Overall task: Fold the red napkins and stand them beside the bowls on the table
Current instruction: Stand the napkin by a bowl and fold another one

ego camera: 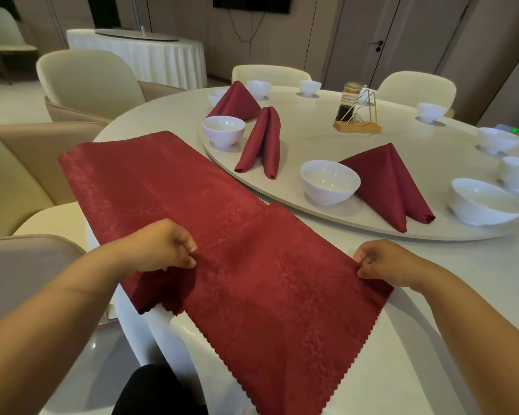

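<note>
While the large dark-red patterned cloth napkin (210, 205) lies spread flat across the near edge of the round white table (474, 280), the left hand (165, 245) and right hand (381, 262) each pinch its side edges.

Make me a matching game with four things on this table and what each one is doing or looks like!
Things:
1. flat napkin
2. bowl
3. sauce bottle
4. folded napkin

Descriptions:
A. sits in the wooden holder
B. stands up like a little tent
C. pinched by the left hand and the right hand
D. white and empty

Pairs: 1-C, 2-D, 3-A, 4-B
</note>
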A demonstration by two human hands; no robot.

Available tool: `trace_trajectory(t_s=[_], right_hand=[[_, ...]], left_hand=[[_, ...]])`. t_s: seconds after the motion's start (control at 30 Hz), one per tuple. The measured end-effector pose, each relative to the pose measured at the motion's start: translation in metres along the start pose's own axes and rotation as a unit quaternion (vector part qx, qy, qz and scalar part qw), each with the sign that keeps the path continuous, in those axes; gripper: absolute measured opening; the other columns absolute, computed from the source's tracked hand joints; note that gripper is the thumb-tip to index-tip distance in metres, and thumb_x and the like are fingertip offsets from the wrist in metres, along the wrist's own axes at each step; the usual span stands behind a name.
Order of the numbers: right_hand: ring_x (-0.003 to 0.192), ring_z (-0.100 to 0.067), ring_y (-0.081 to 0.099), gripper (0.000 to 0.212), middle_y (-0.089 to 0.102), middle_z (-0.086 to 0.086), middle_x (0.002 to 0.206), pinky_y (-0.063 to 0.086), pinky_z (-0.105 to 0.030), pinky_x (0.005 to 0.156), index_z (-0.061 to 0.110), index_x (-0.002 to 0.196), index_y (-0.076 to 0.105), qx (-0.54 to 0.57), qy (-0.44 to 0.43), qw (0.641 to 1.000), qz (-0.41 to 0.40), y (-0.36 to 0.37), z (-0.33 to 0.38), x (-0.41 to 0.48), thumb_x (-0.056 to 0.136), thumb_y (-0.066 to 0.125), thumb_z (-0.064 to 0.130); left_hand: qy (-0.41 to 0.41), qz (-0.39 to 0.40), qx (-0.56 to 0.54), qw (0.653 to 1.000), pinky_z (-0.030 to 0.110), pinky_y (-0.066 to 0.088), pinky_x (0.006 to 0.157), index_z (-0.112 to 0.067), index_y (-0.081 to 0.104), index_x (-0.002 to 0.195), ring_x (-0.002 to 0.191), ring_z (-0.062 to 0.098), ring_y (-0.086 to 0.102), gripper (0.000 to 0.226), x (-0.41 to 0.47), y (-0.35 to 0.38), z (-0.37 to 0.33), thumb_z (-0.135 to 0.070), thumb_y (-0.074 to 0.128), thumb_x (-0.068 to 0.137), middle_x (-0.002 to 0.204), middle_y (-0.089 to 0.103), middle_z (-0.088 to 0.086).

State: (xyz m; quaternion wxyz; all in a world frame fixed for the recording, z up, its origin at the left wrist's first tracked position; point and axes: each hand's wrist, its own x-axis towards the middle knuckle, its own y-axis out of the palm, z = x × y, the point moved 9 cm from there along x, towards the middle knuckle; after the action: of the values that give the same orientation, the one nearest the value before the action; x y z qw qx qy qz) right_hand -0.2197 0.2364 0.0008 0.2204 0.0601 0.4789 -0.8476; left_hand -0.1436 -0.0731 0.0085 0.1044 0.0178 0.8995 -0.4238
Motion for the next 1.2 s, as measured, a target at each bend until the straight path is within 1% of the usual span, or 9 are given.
trace_trajectory(t_s=[0.3, 0.47, 0.53, 0.7, 0.87, 0.97, 1.03, 1.13, 1.2], right_hand=[[0.057, -0.005, 0.039, 0.036, 0.045, 0.008, 0.066, 0.034, -0.015, 0.052, 0.025, 0.065, 0.044, -0.022, -0.08, 0.989, -0.121, -0.002, -0.009, -0.011, 0.082, 0.054, -0.005], [0.058, -0.007, 0.038, 0.026, 0.039, 0.014, 0.063, 0.023, -0.011, 0.052, 0.018, 0.063, 0.048, -0.184, -0.237, 0.917, -0.263, 0.0, 0.007, -0.035, 0.065, 0.053, -0.008], [0.058, -0.012, 0.04, 0.016, 0.048, 0.006, 0.06, 0.024, -0.009, 0.054, 0.011, 0.062, 0.054, -0.203, -0.267, 0.899, -0.282, 0.0, 0.008, -0.037, 0.056, 0.052, -0.003], [0.067, -0.015, 0.046, 0.016, 0.063, 0.0, 0.068, 0.031, -0.012, 0.062, 0.009, 0.065, 0.06, -0.181, -0.284, 0.898, -0.282, -0.003, 0.001, -0.036, 0.058, 0.051, -0.002], [0.071, -0.017, 0.05, 0.02, 0.062, 0.018, 0.072, 0.038, -0.021, 0.066, 0.013, 0.068, 0.065, -0.147, -0.294, 0.908, -0.261, -0.002, 0.0, -0.041, 0.065, 0.054, -0.004], [0.088, -0.002, 0.053, 0.046, 0.061, 0.034, 0.078, 0.032, -0.002, 0.081, 0.034, 0.072, 0.065, -0.008, -0.229, 0.954, -0.192, -0.003, -0.011, -0.04, 0.079, 0.059, -0.011], [0.089, 0.016, 0.052, 0.059, 0.065, 0.022, 0.083, 0.031, 0.004, 0.078, 0.044, 0.067, 0.067, 0.105, -0.201, 0.966, -0.124, -0.002, -0.014, -0.039, 0.081, 0.056, -0.013], [0.09, 0.021, 0.053, 0.063, 0.06, 0.011, 0.105, 0.037, 0.002, 0.08, 0.047, 0.066, 0.071, 0.187, -0.179, 0.964, -0.062, 0.0, -0.015, -0.04, 0.085, 0.052, -0.01], [0.093, 0.022, 0.05, 0.069, 0.058, 0.015, 0.107, 0.035, 0.003, 0.083, 0.055, 0.068, 0.067, 0.175, -0.178, 0.966, -0.062, 0.003, -0.016, -0.041, 0.085, 0.052, -0.01]], left_hand=[[0.157, -0.15, 0.098, 0.971, 0.015, 0.038, 0.056, -0.035, 0.048, 0.063, 0.059, 0.004, 0.051, 0.038, -0.017, 0.001, -0.001, -0.007, 0.069, 0.079, 0.064, 0.053, -0.013], [0.338, -0.257, 0.193, 0.884, 0.016, 0.043, 0.053, -0.022, 0.054, 0.077, 0.072, 0.011, 0.047, 0.007, -0.054, 0.014, -0.021, -0.022, 0.047, 0.075, 0.07, 0.064, -0.003], [0.315, -0.253, 0.156, 0.901, 0.01, 0.04, 0.055, -0.026, 0.053, 0.079, 0.075, 0.008, 0.049, 0.013, -0.048, 0.01, -0.015, -0.015, 0.057, 0.075, 0.076, 0.063, -0.014], [0.215, -0.185, -0.01, 0.959, 0.001, 0.039, 0.068, -0.063, 0.057, 0.074, 0.077, -0.011, 0.056, 0.073, -0.029, 0.006, 0.01, 0.008, 0.073, 0.069, 0.085, 0.057, -0.04], [0.212, -0.192, 0.002, 0.958, 0.003, 0.039, 0.067, -0.061, 0.059, 0.069, 0.076, -0.014, 0.053, 0.072, -0.031, 0.007, 0.009, 0.009, 0.072, 0.069, 0.085, 0.053, -0.045], [0.21, -0.211, 0.032, 0.954, 0.012, 0.039, 0.066, -0.032, 0.066, 0.07, 0.076, -0.005, 0.052, 0.044, -0.035, 0.008, 0.006, 0.011, 0.071, 0.07, 0.085, 0.052, -0.048], [0.18, -0.199, 0.03, 0.963, 0.014, 0.039, 0.068, -0.032, 0.062, 0.07, 0.075, 0.0, 0.055, 0.04, -0.033, 0.006, 0.008, 0.007, 0.068, 0.076, 0.077, 0.06, -0.033], [0.166, -0.157, 0.051, 0.972, 0.024, 0.037, 0.09, -0.032, 0.067, 0.094, 0.103, 0.015, 0.057, 0.034, -0.032, 0.009, 0.0, -0.002, 0.065, 0.079, 0.102, 0.056, -0.02], [0.219, -0.155, 0.042, 0.962, 0.035, 0.031, 0.104, -0.05, 0.055, 0.114, 0.118, 0.006, 0.047, 0.048, -0.046, 0.01, -0.024, -0.028, 0.057, 0.071, 0.117, 0.048, -0.021]])
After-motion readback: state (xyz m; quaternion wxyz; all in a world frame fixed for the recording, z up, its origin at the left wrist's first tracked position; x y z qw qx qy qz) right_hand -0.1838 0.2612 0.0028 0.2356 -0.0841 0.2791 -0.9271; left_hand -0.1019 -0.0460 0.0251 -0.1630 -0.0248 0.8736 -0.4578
